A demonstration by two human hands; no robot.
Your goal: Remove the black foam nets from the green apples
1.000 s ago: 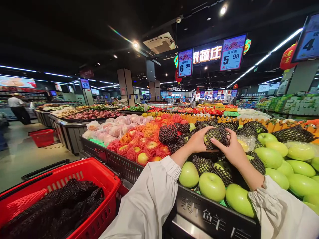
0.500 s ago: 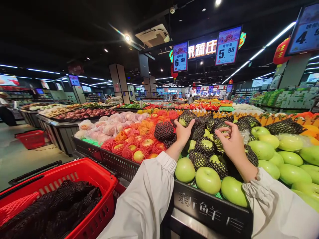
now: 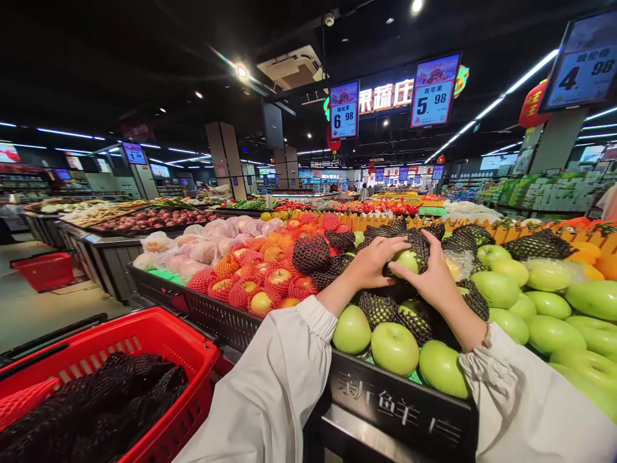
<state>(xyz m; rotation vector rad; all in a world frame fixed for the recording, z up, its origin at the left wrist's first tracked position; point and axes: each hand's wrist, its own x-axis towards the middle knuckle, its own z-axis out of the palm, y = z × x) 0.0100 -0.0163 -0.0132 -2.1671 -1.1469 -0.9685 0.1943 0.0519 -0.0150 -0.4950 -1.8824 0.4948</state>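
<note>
A green apple point(image 3: 407, 259) is being held up at the centre of the frame, just above the heap of fruit on the bench point(image 3: 400, 411). It is gripped from both sides: the left hand point(image 3: 373, 262) is cupped around its left flank, the right hand point(image 3: 431, 278) is pressed on its right. A black foam net point(image 3: 420, 247) is bunched over the apple's upper right side, with bare green skin exposed towards the left. The fingers point(image 3: 396, 244) of the left hand are curled over the top edge of the fruit; those of the right are closed against the net.

The step in hand appears to be the working of the net on or off the apple; which way cannot be told. A steady hold with one hand and a pull on the mesh with the other would be called for next.

More netted apples point(image 3: 418, 321) lie directly below, bare green ones point(image 3: 394, 348) along the front edge. At the lower left, a red basket point(image 3: 159, 334) is filled with loose black nets point(image 3: 106, 405).
</note>
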